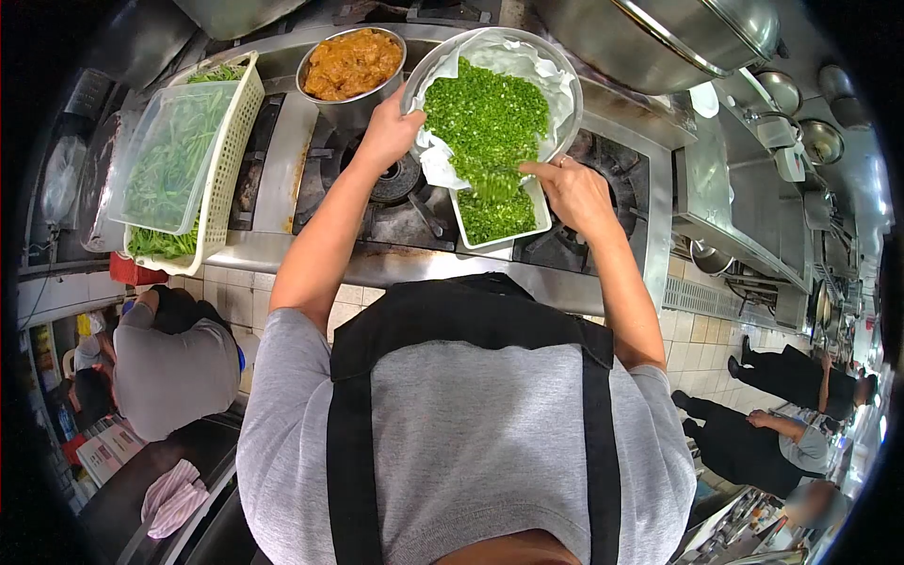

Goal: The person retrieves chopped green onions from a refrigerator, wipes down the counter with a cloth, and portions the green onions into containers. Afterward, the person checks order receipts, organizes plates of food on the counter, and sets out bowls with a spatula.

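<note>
Left hand (391,134): fingers grip bowl (573,102) at nine o'clock
Right hand (573,195): five o'clock, cannot tell fingers' grip
Tub (541,209): greens (499,218), six o'clock

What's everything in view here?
Bowl: one, silver, upper middle
Paper: some, white, in bowl
Chopped greens: many, green, bowl and tub
Tub: one, white, below bowl
Pot of orange food: one, silver, upper left
Basket of leaves: one, cream, left
Cover: one, clear, over leaves
Burners: several, black, around bowl
Cookware: several, silver, right
People: several, grey-black clothing, sides
Apron: one, black, middle
Left grip: one, bare, bowl rim
Right grip: one, bare, beside tub
</note>
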Demonstrator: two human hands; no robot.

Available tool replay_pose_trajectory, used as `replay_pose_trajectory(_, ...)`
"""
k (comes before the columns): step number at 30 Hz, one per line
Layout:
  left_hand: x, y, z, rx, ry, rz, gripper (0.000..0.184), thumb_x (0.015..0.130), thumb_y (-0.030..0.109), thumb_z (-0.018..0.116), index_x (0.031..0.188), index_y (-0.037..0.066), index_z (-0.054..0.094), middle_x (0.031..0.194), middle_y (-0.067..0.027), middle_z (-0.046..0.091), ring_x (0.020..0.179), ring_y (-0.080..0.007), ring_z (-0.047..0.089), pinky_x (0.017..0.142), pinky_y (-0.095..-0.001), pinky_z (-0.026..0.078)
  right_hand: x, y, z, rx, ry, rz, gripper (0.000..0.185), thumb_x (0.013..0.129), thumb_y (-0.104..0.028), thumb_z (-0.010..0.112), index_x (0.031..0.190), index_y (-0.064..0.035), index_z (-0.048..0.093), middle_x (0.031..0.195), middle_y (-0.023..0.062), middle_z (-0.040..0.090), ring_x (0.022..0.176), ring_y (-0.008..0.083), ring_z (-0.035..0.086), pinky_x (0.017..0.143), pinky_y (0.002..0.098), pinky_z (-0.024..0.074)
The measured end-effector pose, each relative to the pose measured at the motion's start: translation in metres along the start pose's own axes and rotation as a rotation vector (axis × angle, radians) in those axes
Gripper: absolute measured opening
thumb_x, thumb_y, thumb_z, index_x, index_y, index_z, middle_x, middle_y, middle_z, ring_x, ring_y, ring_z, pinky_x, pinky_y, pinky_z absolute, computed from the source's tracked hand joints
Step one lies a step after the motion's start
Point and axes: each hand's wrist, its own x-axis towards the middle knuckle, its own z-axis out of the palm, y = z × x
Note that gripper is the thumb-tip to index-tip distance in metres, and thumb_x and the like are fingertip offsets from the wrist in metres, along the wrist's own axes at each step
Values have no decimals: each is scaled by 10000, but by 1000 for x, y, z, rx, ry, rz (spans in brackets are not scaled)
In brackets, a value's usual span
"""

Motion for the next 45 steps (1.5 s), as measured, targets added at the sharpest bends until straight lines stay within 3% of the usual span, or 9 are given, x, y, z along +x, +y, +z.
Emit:
replay_pose_trajectory(8, 1, 2, -1, -35, -17, -13, 475, 743, 122, 504, 1207, 20, 492, 806, -169, 619, 659, -205, 570, 659, -318, 458, 18, 1, 1, -27, 171, 169, 251, 820, -135, 536, 1023, -216, 661, 837, 125, 598, 738, 318, 613, 629, 419, 499)
replay_pose_trajectory(17, -5, 8, -3, 50, 24, 6, 477, 742, 123, 504, 1211, 44, 493, 786, -168, 615, 647, -209, 570, 662, -324, 458, 3, 7, -5, 24, -38, 26, 228, 835, -142, 521, 998, -202, 668, 844, 118, 612, 755, 314, 616, 636, 415, 498)
replay_pose_trajectory(24, 0, 6, -3, 37, 18, -17, 476, 741, 128, 505, 1207, 34, 492, 791, -179, 614, 641, -215, 570, 660, -326, 458, 9, 12, 6, -45, 143, 206, 231, 832, -145, 522, 1013, -188, 659, 842, 125, 608, 778, 323, 611, 654, 422, 496)
replay_pose_trajectory(30, -1, 5, -1, 44, 75, 17, 470, 740, 119, 499, 1199, 20, 494, 833, -195, 619, 689, -224, 580, 694, -326, 458, -6, -1, 13, 166, 8, 103, 244, 821, -129, 537, 1024, -191, 657, 830, 128, 603, 765, 339, 606, 655, 429, 491)
replay_pose_trajectory(35, -1, -9, 1, 8, 89, 5, 459, 737, 104, 494, 1185, 0, 493, 859, -190, 620, 723, -223, 580, 716, -321, 453, -17, 6, 4, 82, -11, 18, 238, 816, -120, 537, 1010, -188, 658, 789, 119, 598, 717, 332, 606, 605, 423, 486)
replay_pose_trajectory(38, -1, -13, -2, -85, 92, -104, 421, 738, 100, 498, 1141, -21, 513, 848, -155, 627, 729, -225, 588, 719, -302, 450, -25, -3, -12, 45, -35, 45, 183, 807, -117, 544, 945, -157, 657, 781, 116, 605, 713, 322, 612, 597, 416, 489)
replay_pose_trajectory(40, -4, -9, 0, -321, 112, -189, 360, 736, 85, 500, 1070, -45, 535, 830, -138, 620, 724, -222, 596, 660, -293, 460, -29, -7, -15, 13, -13, 79, 137, 800, -115, 553, 894, -138, 651, 784, 118, 613, 742, 312, 618, 609, 416, 487)
replay_pose_trajectory(44, -12, 2, -2, -695, 63, -483, 249, 730, 42, 489, 950, -63, 539, 822, -133, 602, 706, -223, 614, 551, -295, 498, -36, -1, 25, -144, -26, -11, 120, 808, -139, 535, 874, -127, 634, 788, 111, 615, 634, 321, 616, 533, 418, 491)
replay_pose_trajectory(45, -17, 10, 1, -834, 67, -529, 308, 725, 23, 488, 1015, -82, 508, 907, -152, 601, 716, -237, 624, 540, -349, 539, -35, -2, 40, -150, -73, 4, 116, 802, -135, 547, 864, -123, 645, 807, 109, 620, 653, 315, 619, 557, 410, 497)
